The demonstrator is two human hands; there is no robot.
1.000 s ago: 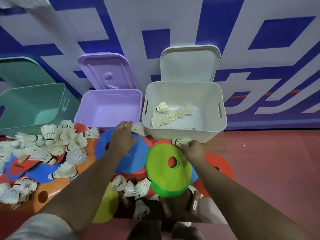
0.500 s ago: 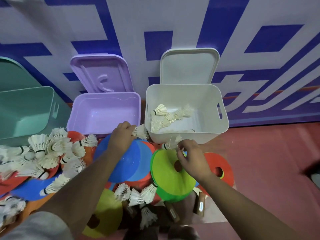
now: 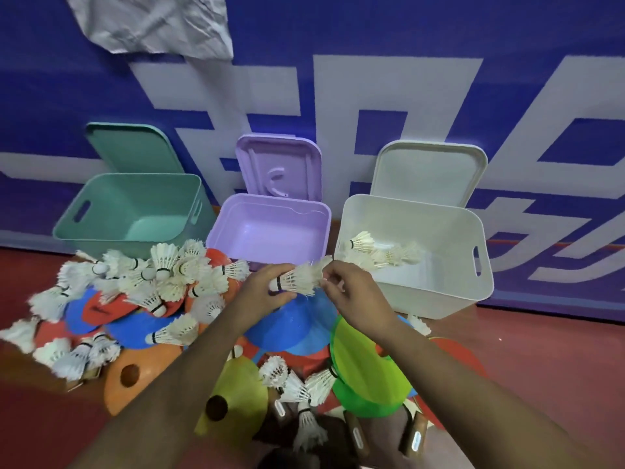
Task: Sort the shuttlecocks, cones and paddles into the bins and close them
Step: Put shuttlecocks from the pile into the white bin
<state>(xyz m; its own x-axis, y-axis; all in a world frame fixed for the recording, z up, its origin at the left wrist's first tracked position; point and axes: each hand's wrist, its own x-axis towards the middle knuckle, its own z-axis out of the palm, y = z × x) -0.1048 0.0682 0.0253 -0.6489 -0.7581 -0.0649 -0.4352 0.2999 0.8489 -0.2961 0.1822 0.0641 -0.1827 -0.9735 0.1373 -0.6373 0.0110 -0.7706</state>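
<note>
so three open bins sit in a row against the wall, green bin (image 3: 135,204) on the left, purple bin (image 3: 270,218) in the middle, white bin (image 3: 422,296) on the right, each with its lid propped upright behind it, so the tops are wide open. The white bin's near rim sits just beyond the right hand (image 3: 351,292), and there's bare red floor (image 3: 541,360) off to the right of it, lots of room that side. The left side is way more crowded: a big heap of shuttlecocks (image 3: 162,275) lies over flat cones right in front of the green bin. Closer in there's a blue cone (image 3: 294,326) under both hands, a green cone (image 3: 368,363) below the right wrist, a yellow cone (image 3: 236,387) and some paddle handles (image 3: 355,434) at the bottom edge. The held shuttlecock (image 3: 297,279) lies sideways between the hands, over the blue cone and just short of the purple bin's front edge. The left hand (image 3: 260,292) grips its cork end, thumb underneath and fingers curled over the top. The right hand's fingers are bent in, pinching the feather end. A few shuttlecocks (image 3: 382,252) already lie in the white bin
</note>
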